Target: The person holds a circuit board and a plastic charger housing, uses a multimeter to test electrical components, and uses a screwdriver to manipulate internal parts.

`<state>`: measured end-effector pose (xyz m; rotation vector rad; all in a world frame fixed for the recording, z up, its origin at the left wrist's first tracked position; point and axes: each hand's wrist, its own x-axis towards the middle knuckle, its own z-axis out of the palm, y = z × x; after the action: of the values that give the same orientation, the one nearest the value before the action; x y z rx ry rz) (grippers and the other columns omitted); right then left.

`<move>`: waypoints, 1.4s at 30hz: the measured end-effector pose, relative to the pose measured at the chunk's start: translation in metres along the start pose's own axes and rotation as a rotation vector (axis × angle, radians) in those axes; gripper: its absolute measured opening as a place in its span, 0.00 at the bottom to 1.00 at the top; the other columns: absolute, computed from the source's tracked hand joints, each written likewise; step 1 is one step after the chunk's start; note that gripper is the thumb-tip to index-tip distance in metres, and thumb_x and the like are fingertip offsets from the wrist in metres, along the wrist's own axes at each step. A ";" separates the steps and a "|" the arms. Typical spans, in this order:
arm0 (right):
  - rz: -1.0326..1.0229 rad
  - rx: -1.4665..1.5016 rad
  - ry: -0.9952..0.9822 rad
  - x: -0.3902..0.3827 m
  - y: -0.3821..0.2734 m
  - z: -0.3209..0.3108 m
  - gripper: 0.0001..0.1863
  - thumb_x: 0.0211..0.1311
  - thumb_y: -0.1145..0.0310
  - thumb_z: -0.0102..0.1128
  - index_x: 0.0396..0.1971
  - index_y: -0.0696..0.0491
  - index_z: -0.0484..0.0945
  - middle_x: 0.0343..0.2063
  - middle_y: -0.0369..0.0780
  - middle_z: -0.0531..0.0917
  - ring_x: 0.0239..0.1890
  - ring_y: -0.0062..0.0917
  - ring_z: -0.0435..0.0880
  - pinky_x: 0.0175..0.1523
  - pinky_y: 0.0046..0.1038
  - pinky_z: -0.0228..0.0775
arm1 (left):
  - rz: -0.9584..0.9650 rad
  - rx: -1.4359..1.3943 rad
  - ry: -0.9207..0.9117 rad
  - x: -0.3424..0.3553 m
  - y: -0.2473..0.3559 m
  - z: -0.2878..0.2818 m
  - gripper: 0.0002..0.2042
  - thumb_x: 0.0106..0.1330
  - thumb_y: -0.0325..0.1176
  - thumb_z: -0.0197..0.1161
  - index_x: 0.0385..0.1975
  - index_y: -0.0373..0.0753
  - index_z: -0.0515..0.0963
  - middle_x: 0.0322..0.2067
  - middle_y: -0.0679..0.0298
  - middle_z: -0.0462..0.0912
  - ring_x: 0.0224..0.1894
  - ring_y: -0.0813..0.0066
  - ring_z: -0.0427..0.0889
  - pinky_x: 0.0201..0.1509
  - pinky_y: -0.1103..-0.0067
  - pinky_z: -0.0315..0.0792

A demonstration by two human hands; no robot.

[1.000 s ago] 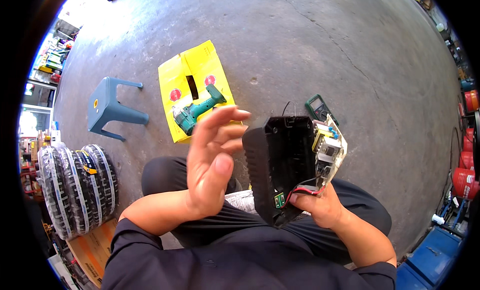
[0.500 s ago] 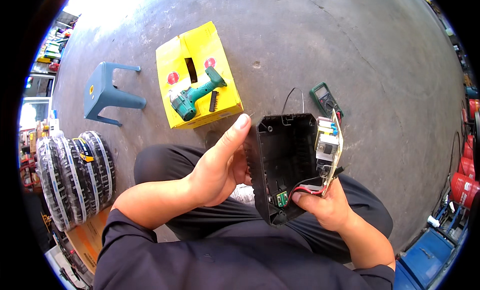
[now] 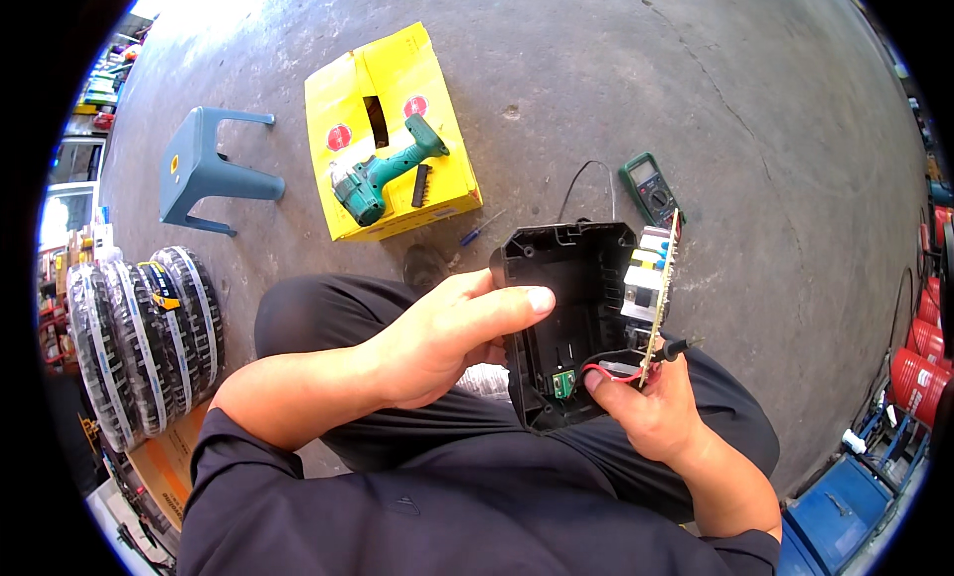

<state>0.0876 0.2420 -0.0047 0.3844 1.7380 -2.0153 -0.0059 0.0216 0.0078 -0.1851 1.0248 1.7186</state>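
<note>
A black plastic housing (image 3: 542, 323) is held open side up above my lap. My left hand (image 3: 437, 332) grips its left wall, thumb over the rim and fingers beneath, partly hidden. On the right side, my right hand (image 3: 651, 407) holds a circuit board (image 3: 660, 298) on edge against the housing, its fingers mostly hidden. White, yellow and blue components face the housing. A red wire (image 3: 606, 374) runs under my right thumb, near a small green board (image 3: 563, 383) inside the housing. A black cable end (image 3: 676, 348) sticks out beside the right hand.
On the floor ahead stands a yellow box (image 3: 333, 99) carrying a green cordless drill (image 3: 388, 178) and a black strip (image 3: 421, 185). A blue screwdriver (image 3: 473, 236) and green multimeter (image 3: 652, 190) lie nearby. Around are a blue stool (image 3: 214, 168), wrapped tyres (image 3: 144, 347) and a blue cabinet (image 3: 840, 511).
My left thumb has come down over the housing's left rim, where before it stood raised beside it. The housing has tilted slightly. My view has shifted a little, uncovering the screwdriver.
</note>
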 end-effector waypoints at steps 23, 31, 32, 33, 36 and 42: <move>-0.029 -0.192 0.080 -0.003 -0.007 -0.004 0.07 0.61 0.74 0.62 0.37 0.61 0.80 0.23 0.37 0.82 0.26 0.16 0.75 0.33 0.25 0.69 | -0.026 -0.118 0.114 0.011 -0.015 0.003 0.27 0.73 0.47 0.51 0.64 0.33 0.68 0.57 0.54 0.80 0.57 0.64 0.82 0.62 0.64 0.75; -0.025 -0.091 0.100 -0.004 -0.014 -0.001 0.09 0.62 0.74 0.62 0.40 0.62 0.81 0.29 0.36 0.85 0.32 0.14 0.77 0.39 0.24 0.71 | -0.022 -0.146 0.109 0.011 -0.014 0.004 0.26 0.73 0.46 0.51 0.64 0.33 0.68 0.56 0.54 0.81 0.56 0.65 0.83 0.61 0.65 0.77; -0.012 -0.075 0.104 -0.004 -0.014 -0.001 0.09 0.62 0.74 0.62 0.39 0.62 0.81 0.30 0.36 0.85 0.32 0.14 0.77 0.39 0.24 0.71 | -0.016 -0.154 0.108 0.011 -0.015 0.004 0.26 0.74 0.46 0.51 0.64 0.33 0.68 0.55 0.54 0.81 0.56 0.65 0.83 0.61 0.65 0.77; 0.011 -0.088 0.093 -0.004 -0.016 -0.002 0.08 0.62 0.74 0.62 0.39 0.62 0.81 0.30 0.36 0.85 0.32 0.14 0.77 0.39 0.24 0.71 | -0.010 -0.163 0.108 0.011 -0.015 0.004 0.26 0.74 0.45 0.50 0.64 0.33 0.68 0.55 0.54 0.81 0.56 0.65 0.83 0.61 0.66 0.77; 0.067 -0.114 0.072 -0.003 -0.019 -0.005 0.07 0.63 0.74 0.63 0.38 0.61 0.81 0.29 0.34 0.84 0.32 0.14 0.76 0.38 0.23 0.70 | -0.021 -0.163 0.091 0.012 -0.017 0.000 0.26 0.74 0.45 0.50 0.65 0.34 0.67 0.56 0.55 0.81 0.57 0.65 0.82 0.63 0.65 0.76; 0.091 -0.042 0.094 0.000 -0.014 -0.004 0.07 0.62 0.72 0.61 0.34 0.60 0.80 0.24 0.33 0.80 0.27 0.14 0.73 0.32 0.23 0.65 | -0.019 -0.178 0.129 0.013 -0.014 0.008 0.23 0.74 0.53 0.53 0.54 0.39 0.75 0.47 0.63 0.85 0.46 0.74 0.85 0.50 0.72 0.79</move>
<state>0.0800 0.2474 0.0066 0.5423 1.7813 -1.9220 0.0034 0.0376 -0.0022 -0.4230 0.9585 1.7995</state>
